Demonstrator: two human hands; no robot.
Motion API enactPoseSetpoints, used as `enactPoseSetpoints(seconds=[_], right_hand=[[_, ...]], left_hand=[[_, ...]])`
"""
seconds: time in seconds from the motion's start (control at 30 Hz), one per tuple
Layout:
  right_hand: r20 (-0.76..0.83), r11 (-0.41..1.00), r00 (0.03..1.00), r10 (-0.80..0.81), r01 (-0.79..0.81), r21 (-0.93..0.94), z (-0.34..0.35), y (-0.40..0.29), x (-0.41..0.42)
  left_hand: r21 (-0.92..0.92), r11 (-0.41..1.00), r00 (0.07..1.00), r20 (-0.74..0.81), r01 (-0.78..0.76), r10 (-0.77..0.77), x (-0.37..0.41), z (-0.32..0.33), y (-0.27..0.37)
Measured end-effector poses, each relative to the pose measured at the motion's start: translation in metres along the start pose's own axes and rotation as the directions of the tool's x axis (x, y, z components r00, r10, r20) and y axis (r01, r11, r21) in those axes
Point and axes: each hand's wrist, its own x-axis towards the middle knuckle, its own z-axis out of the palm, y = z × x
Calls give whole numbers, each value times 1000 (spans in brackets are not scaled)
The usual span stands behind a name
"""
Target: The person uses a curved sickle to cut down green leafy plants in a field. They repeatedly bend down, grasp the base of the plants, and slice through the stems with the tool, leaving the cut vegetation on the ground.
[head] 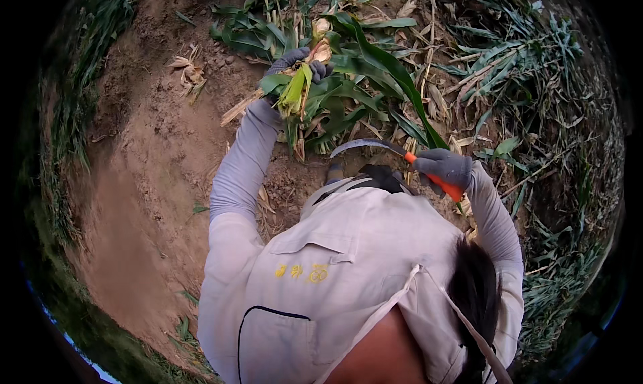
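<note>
In a dark glove, my left hand (296, 67) grips cut corn stalks (241, 107), with pale green husk (294, 95) and dry, papery husks (321, 51) around its fingers. Long green corn leaves (351, 62) spread beside and behind that hand. My right hand (444, 169), also gloved, is closed on the orange handle of a sickle (369, 143). The curved metal blade points left, over the ground just before my body and apart from the left hand. A long green leaf reaches down to the right hand; whether it is held there I cannot tell.
Cut corn plants (527, 57) lie heaped along the right side. Bare brown soil (135, 193) stretches over the left, with a dry husk (190, 75) on it. More green plants (95, 47) line the far left edge. A shoe tip (334, 173) shows below the leaves.
</note>
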Motion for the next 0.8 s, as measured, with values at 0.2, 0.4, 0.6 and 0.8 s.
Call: enactPoseSetpoints(seconds=[0.2,0.4,0.6,0.8], right_hand=[[242,701,962,-126,-86,708,6,12,140],[395,138,826,-402,-372,918,-1,-8,154],[400,11,734,-548,-471,882,8,16,147],[480,104,738,-475,-494,863,7,28,141]], left_hand=[[198,975,995,-30,102,-98,-44,53,-20],[353,932,955,-296,85,25,-137,61,-72],[842,498,959,-277,209,66,-156,-16,-111],[705,-461,809,-279,539,518,-164,-39,-156]])
